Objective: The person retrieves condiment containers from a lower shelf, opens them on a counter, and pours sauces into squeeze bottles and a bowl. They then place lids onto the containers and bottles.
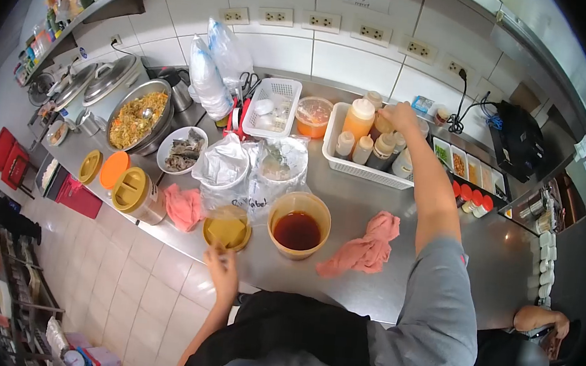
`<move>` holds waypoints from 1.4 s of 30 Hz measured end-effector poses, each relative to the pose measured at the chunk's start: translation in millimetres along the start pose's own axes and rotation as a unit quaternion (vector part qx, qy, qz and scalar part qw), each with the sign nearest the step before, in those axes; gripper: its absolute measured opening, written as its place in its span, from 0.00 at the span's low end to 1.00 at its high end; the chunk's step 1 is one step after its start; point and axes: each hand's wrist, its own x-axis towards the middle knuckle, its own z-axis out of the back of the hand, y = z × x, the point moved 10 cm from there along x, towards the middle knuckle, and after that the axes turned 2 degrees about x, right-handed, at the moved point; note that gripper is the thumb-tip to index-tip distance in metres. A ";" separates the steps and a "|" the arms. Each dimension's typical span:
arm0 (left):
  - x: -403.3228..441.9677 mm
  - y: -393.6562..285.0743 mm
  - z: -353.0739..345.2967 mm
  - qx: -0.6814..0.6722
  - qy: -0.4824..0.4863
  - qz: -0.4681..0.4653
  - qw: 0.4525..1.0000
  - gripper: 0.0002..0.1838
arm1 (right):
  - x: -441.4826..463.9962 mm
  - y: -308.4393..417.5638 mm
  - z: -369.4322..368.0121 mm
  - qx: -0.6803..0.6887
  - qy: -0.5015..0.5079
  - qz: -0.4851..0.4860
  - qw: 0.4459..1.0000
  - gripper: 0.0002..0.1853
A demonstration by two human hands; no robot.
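Note:
My right hand (399,115) is stretched out over a white basket (367,173) of squeeze bottles. Its fingers are closed around the top of a brown-sauce squeeze bottle (381,126) at the back. An orange-filled squeeze bottle (359,118) stands just left of it. Beside the counter's front edge, my left hand (221,269) is at the near rim of a yellow lid (227,229) lying flat; its fingers are blurred. To the lid's right is an uncovered yellowish tub (298,225) with dark reddish-brown liquid inside.
Pink cloths (364,248) lie on the steel counter. Behind the tub are plastic-lined bowls (280,159). Leftward stand a lidded jar (140,195), a bowl of grey pieces (183,151) and a large noodle bowl (140,115). Condiment trays (472,168) sit at right. Another person (511,359) is at lower right.

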 end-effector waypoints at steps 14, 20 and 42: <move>-47.3 -70.3 -177.5 -0.256 0.424 -0.008 0.869 0.65 | -193.6 134.5 322.0 0.015 -0.386 0.187 0.903 0.30; -25.7 -80.7 -195.1 -0.335 0.449 0.008 0.829 0.58 | -250.6 171.3 298.3 0.129 -0.179 0.217 0.951 0.30; 50.6 -100.5 -66.1 -0.210 0.137 -0.103 0.963 0.41 | -331.5 331.1 17.4 0.213 0.067 0.420 0.880 0.31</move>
